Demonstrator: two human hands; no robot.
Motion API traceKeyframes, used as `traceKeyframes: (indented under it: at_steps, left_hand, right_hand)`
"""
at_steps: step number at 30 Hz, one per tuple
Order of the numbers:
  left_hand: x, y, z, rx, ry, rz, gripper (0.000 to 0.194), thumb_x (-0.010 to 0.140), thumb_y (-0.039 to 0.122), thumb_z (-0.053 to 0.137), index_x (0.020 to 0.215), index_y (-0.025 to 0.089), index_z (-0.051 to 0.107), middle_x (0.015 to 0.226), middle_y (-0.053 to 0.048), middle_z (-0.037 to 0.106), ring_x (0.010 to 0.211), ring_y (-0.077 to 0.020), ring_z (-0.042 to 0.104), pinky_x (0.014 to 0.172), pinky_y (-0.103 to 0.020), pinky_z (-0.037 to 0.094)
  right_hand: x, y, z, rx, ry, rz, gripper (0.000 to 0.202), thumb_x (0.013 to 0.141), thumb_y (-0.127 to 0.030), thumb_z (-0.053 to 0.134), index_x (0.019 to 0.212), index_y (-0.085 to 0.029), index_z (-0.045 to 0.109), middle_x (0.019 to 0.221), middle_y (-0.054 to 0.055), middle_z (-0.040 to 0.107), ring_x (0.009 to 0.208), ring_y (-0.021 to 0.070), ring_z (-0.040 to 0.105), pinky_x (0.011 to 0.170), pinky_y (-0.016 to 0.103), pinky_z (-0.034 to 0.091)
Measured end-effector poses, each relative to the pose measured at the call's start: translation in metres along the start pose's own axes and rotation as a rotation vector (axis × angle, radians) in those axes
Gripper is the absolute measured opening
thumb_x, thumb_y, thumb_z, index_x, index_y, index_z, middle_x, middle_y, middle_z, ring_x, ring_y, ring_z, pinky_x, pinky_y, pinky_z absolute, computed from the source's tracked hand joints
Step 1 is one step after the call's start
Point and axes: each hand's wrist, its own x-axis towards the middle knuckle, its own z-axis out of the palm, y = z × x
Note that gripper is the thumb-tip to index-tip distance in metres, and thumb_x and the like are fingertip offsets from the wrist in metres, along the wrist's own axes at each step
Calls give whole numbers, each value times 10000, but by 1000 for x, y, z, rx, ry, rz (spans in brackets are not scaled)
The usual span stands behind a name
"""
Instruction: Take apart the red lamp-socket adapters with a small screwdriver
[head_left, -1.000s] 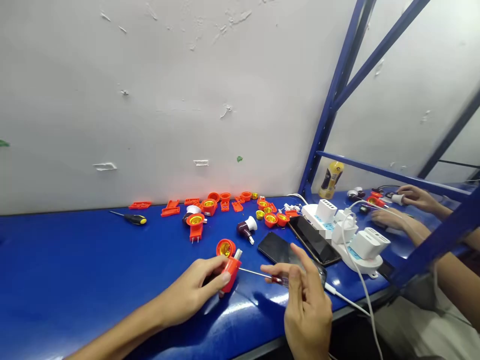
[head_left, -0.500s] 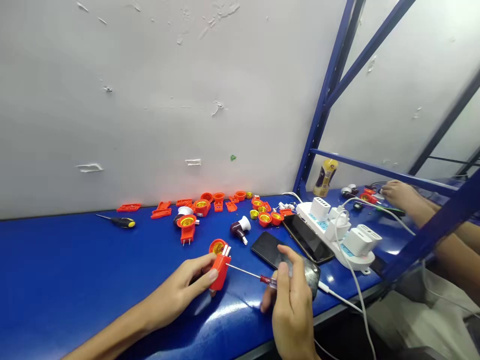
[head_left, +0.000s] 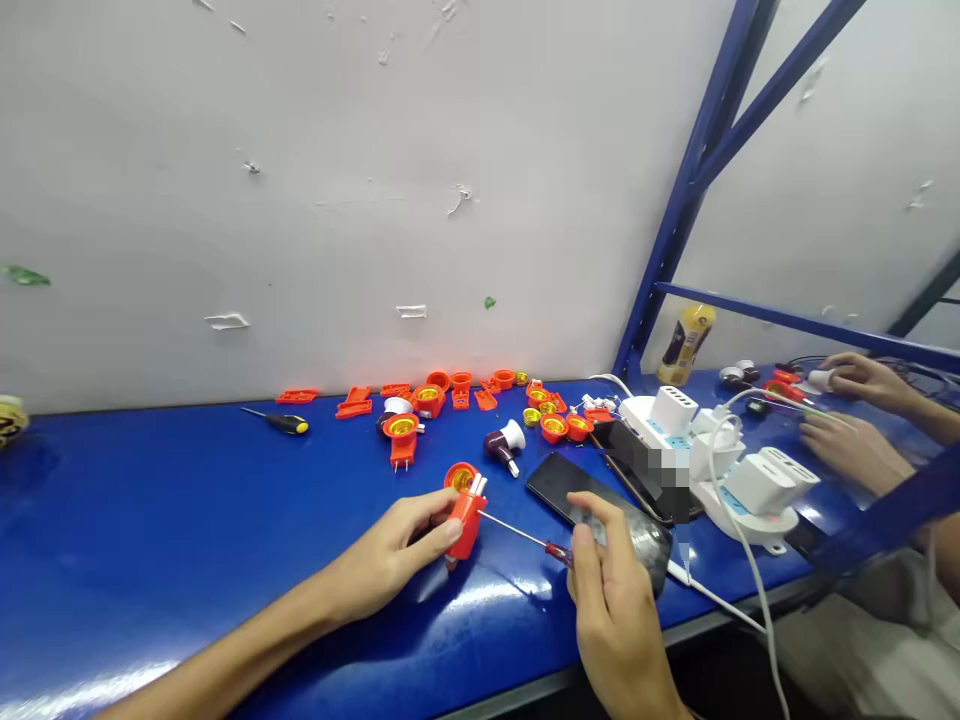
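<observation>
My left hand [head_left: 390, 560] grips an orange lamp-socket plug [head_left: 463, 512] with a brass-lined socket, held just above the blue bench [head_left: 187, 530]. My right hand [head_left: 611, 590] holds a thin red-handled screwdriver [head_left: 525, 538] whose tip rests against the plug's side. Two black phones [head_left: 570, 487] lie just beyond my right hand.
Several orange socket parts [head_left: 457, 395] and brass rings lie scattered along the back wall. A yellow-handled screwdriver [head_left: 281, 422] lies at the back left. A white power strip [head_left: 720, 460] with chargers and cables sits to the right. A yellow bottle [head_left: 686, 345] stands beyond. Another person's hands [head_left: 847, 420] work at far right.
The camera view shifted slightly. My right hand's fingers closed down onto the screwdriver handle, keeping the tip on the plug. My left hand kept its grip.
</observation>
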Motion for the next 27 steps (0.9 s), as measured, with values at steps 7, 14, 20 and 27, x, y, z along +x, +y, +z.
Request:
traceKeyframes:
  at_steps: [7,14,20,27]
  left_hand:
    - [0,3,-1,14,12,10,472,996,628,453,968,185,613,886,-5,547,809,-189,488,733,-280,409]
    - [0,7,-1,28,17,15,451,1028,573,406,919,187,611,826,-3,592,762,-180,521,720,-280,436]
    - [-1,9,1,54,47,32,466,1035,560,381,868,185,602,793,1,582,733,-173,520,701,-275,422]
    - [-2,12,1,151,188,-9,474,1025,585,377,927,194,627,829,3,613,768,-188,549,703,-278,428]
  right_hand:
    - [5,-6,-4,-50,9,-70,334,1056,-395,419,1332,-228,508,774,-17,629,709,155,654,713,281,557]
    - [6,-6,-4,-52,7,-21,318,1041,-420,453,1262,-214,551,580,-76,543,511,133,551,512,232,443]
    - [7,-9,-6,-59,35,-80,236,1014,-389,510,1151,-222,606,595,-71,554,537,126,578,555,231,473]
    - [0,1,-9,-65,153,-18,231,1016,-416,537,1156,-241,594,653,-48,596,567,136,598,534,242,480]
